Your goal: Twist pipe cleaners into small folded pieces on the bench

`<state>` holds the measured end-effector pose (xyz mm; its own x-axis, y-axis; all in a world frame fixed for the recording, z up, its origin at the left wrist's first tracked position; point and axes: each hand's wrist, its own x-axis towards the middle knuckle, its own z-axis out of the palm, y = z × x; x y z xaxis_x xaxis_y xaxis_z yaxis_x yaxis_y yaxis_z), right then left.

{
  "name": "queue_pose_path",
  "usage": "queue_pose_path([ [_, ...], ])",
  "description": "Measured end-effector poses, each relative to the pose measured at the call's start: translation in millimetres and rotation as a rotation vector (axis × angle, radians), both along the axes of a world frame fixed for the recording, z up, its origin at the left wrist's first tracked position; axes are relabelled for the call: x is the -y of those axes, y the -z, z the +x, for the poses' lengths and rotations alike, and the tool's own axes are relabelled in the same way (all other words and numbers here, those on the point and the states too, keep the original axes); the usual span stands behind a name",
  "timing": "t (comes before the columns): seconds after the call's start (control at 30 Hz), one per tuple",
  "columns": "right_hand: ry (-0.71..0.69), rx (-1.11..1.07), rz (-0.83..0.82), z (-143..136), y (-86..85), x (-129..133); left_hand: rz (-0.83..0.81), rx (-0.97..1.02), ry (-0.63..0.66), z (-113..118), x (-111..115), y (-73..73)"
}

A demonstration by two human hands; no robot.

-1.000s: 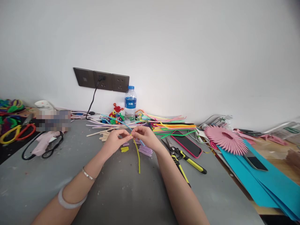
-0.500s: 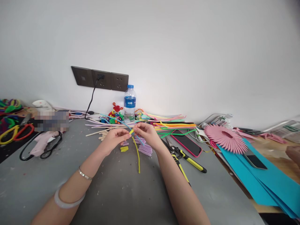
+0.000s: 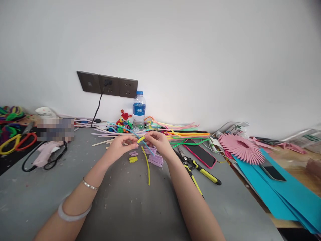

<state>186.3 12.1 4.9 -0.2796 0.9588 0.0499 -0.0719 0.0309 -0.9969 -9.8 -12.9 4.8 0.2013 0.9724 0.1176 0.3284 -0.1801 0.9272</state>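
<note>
My right hand (image 3: 159, 143) pinches a short folded piece of yellow pipe cleaner (image 3: 141, 139) by its right end. Just left of that piece is my left hand (image 3: 122, 146), its thumb and forefinger apart with nothing between them. Below the hands, a longer yellow pipe cleaner (image 3: 148, 169) lies slightly curved on the table. Short folded yellow pieces (image 3: 133, 159) rest beside it, under two small purple pieces (image 3: 133, 153). A stack of folded purple pieces (image 3: 155, 160) sits to the right, partly behind my right hand. A thin blue stem (image 3: 147, 147) runs behind my fingers.
Bundles of coloured pipe cleaners (image 3: 190, 134) lie along the wall, near a water bottle (image 3: 139, 112). Yellow-black pliers (image 3: 200, 170) and a pink-cased phone (image 3: 202, 154) are at right. A glue gun (image 3: 43, 154) and scissors (image 3: 22, 142) lie left.
My left thumb and forefinger have let go of the folded yellow piece and spread apart. My right hand keeps hold of it. At the far right edge, another person's hand has drawn slightly away.
</note>
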Motion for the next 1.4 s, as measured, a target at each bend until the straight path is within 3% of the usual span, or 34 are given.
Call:
queue_pose_path([
  [0.23, -0.005, -0.067, -0.048, -6, 3.8, 0, 0.209, -0.011, -0.129, 2, -4, 10.7],
  [0.4, -0.117, 0.056, -0.016, 2, -2.5, 0, 0.209, 0.132, -0.141, 0, -3, 6.4],
  [0.5, -0.15, 0.23, 0.033, 12, -5.4, 0, 0.164, 0.191, -0.119, -2, -4, 5.1],
  [0.63, -0.147, 0.645, 0.103, 16, -5.1, 4, 0.15, 0.179, -0.086, -4, -5, 7.4],
  [0.77, -0.107, 1.043, 0.144, 3, -2.7, 13, 0.184, 0.07, -0.009, -5, -5, 6.7],
  [0.9, -0.072, 1.2, 0.142, -9, -0.9, 17, 0.168, -0.081, 0.142, -6, -3, 2.7],
  [1.0, -0.118, 1.103, 0.143, -6, 0.4, 14, 0.131, -0.185, 0.278, -7, -1, 1.2],
  [1.1, -0.212, 0.857, 0.119, 7, -0.8, 8, 0.129, -0.266, 0.381, -6, 1, 1.4],
  [1.27, -0.227, 0.526, 0.105, 24, -11.2, 3, 0.151, -0.323, 0.544, 2, 5, 4.8],
  [1.4, -0.343, 0.345, -0.025, 25, -16.5, 5, 0.169, -0.339, 0.579, 7, 7, 7.3],
])
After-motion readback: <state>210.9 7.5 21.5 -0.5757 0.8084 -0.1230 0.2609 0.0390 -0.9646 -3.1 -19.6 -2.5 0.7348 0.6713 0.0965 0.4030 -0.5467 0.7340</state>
